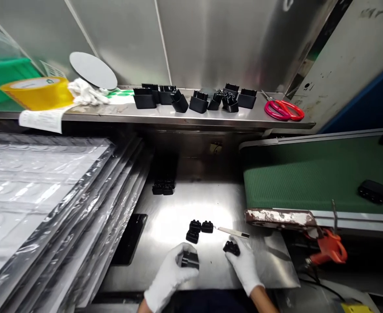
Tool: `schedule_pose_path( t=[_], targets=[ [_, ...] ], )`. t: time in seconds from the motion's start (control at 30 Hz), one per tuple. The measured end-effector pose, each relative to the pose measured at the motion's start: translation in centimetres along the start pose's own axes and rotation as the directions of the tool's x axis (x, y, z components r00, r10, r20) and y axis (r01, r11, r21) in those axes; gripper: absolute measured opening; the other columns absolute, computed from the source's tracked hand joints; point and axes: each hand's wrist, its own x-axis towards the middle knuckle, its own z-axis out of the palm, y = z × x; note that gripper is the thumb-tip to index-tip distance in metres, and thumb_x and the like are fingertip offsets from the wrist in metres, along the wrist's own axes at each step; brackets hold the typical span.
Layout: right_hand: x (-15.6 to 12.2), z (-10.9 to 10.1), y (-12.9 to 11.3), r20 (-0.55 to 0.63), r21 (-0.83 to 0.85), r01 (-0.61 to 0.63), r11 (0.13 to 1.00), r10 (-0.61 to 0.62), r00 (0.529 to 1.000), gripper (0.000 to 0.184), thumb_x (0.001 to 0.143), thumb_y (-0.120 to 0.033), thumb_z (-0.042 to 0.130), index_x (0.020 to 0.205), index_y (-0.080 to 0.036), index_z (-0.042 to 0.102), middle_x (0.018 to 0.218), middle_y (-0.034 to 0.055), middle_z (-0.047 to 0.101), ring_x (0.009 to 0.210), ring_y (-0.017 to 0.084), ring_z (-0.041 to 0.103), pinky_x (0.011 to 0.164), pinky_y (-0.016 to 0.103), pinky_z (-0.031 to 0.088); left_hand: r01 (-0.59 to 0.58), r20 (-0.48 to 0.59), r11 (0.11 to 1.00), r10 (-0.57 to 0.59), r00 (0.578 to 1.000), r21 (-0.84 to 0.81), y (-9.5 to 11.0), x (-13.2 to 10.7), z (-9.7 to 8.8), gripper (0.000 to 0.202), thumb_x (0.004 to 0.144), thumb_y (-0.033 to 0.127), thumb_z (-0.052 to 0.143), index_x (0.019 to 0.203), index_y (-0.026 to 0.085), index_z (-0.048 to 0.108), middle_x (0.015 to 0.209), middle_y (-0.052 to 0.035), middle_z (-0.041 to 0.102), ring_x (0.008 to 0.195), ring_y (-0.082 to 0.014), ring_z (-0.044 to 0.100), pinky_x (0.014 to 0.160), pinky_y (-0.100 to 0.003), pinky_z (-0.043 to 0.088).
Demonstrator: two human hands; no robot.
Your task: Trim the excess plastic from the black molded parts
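My left hand [175, 269], in a white glove, is closed around a black plastic housing [190, 260] near the front of the steel table [217, 274]. In my gloved right hand [245, 263] is a small black plastic part with rounded bumps [231, 248], pinched between thumb and fingers. The two hands are apart. Just beyond them lie several similar small black parts [195, 226] in a loose group. A thin pale-handled tool [233, 232] rests on the table beside that group, close above my right hand.
Stacked clear plastic trays [41, 191] fill the left, beside a dark flat slab [131, 239]. A green conveyor belt [296, 178] at right carries a black part [376, 191]. On the back shelf [165, 116] are black housings [198, 102], red scissors [284, 110] and yellow tape [36, 93].
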Motion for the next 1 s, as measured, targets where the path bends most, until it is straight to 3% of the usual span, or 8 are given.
schedule_pose_path(
  t=[0.13,0.23,0.4,0.63,0.7,0.77,0.87,1.0],
  targets=[
    [-1.3,-0.9,-4.8,0.226,0.355,-0.015,0.935,-0.07,0.972,0.057,0.077,-0.028,0.061,0.131,-0.019,0.046,0.114,0.0097,0.067,0.093,0.022,0.068,0.074,0.032,0.057,0.064,0.036,0.969,-0.057,0.998,-0.238,3.6,-2.4,1.7,0.036,0.052,0.009,0.067,0.087,0.015,0.064,0.071,0.0028,0.058,0.067,-0.0156,0.052,0.062,-0.028,0.038],
    [-3.4,-3.8,-9.2,0.483,0.505,-0.227,0.833,-0.055,0.874,0.053,0.08,-0.036,0.069,0.127,-0.022,0.05,0.092,0.0025,0.067,0.051,0.008,0.056,0.042,0.017,0.035,0.174,0.135,0.937,-0.139,0.981,-0.303,4.8,-3.4,2.2,0.037,0.065,0.02,0.073,0.1,0.014,0.062,0.069,0.0024,0.057,0.057,-0.0101,0.045,0.051,-0.023,0.031],
    [-5.5,-7.2,-13.0,0.556,0.381,-0.284,0.88,0.027,0.831,0.041,0.077,-0.023,0.07,0.117,-0.018,0.059,0.085,0.0016,0.067,0.046,0.002,0.05,0.04,0.014,0.028,0.184,0.28,0.955,-0.115,0.953,-0.232,5.4,-4.1,2.8,0.028,0.078,0.028,0.069,0.098,0.012,0.059,0.067,-0.0005,0.059,0.052,-0.0082,0.046,0.043,-0.019,0.027],
    [-7.7,-7.4,-11.9,0.562,0.429,-0.355,0.831,0.063,0.825,0.07,0.07,-0.012,0.063,0.138,-0.02,0.045,0.105,0.006,0.067,0.049,0.006,0.059,0.039,0.014,0.035,0.289,0.397,0.938,-0.195,0.897,-0.191,4.6,-5.2,2.9,0.017,0.074,0.021,0.067,0.088,0.012,0.063,0.062,-0.0023,0.063,0.05,-0.0087,0.05,0.041,-0.017,0.028],
    [-8.3,-7.2,-11.5,0.576,0.449,-0.358,0.819,0.04,0.816,0.063,0.07,-0.011,0.063,0.131,-0.017,0.053,0.097,0.0047,0.069,0.051,0.008,0.061,0.04,0.015,0.037,0.297,0.376,0.93,-0.202,0.904,-0.215,3.8,-5.4,2.9,0.02,0.073,0.021,0.07,0.09,0.013,0.065,0.061,-0.0004,0.063,0.049,-0.0076,0.048,0.042,-0.017,0.028],
    [-8.8,-7.0,-11.5,0.558,0.455,-0.345,0.821,0.039,0.829,0.046,0.065,-0.008,0.066,0.111,-0.015,0.067,0.084,0.0026,0.07,0.056,0.01,0.062,0.043,0.015,0.04,0.221,0.276,0.952,-0.158,0.948,-0.213,3.3,-5.8,3.1,0.029,0.068,0.019,0.077,0.095,0.016,0.069,0.073,-0.001,0.069,0.06,-0.0107,0.057,0.054,-0.02,0.043],
    [-9.7,-6.8,-11.9,0.458,0.487,-0.261,0.833,0.01,0.889,0.035,0.058,-0.005,0.073,0.089,-0.02,0.074,0.083,0.001,0.073,0.066,0.013,0.066,0.053,0.017,0.047,-0.089,0.117,0.992,0.099,0.988,-0.091,3.4,-6.7,3.6,0.029,0.067,0.021,0.082,0.095,0.021,0.074,0.095,-0.0052,0.073,0.089,-0.0228,0.066,0.083,-0.032,0.052],
    [-11.5,-7.1,-12.5,0.292,0.537,-0.001,0.844,-0.184,0.939,0.022,0.065,-0.016,0.079,0.083,-0.029,0.076,0.095,0.0019,0.073,0.092,0.019,0.067,0.084,0.026,0.054,-0.529,0.017,0.848,0.529,0.849,0.03,4.0,-8.2,4.0,0.04,0.077,0.021,0.072,0.115,0.03,0.068,0.089,-0.0057,0.068,0.082,-0.024,0.065,0.078,-0.037,0.053]
  ],
)
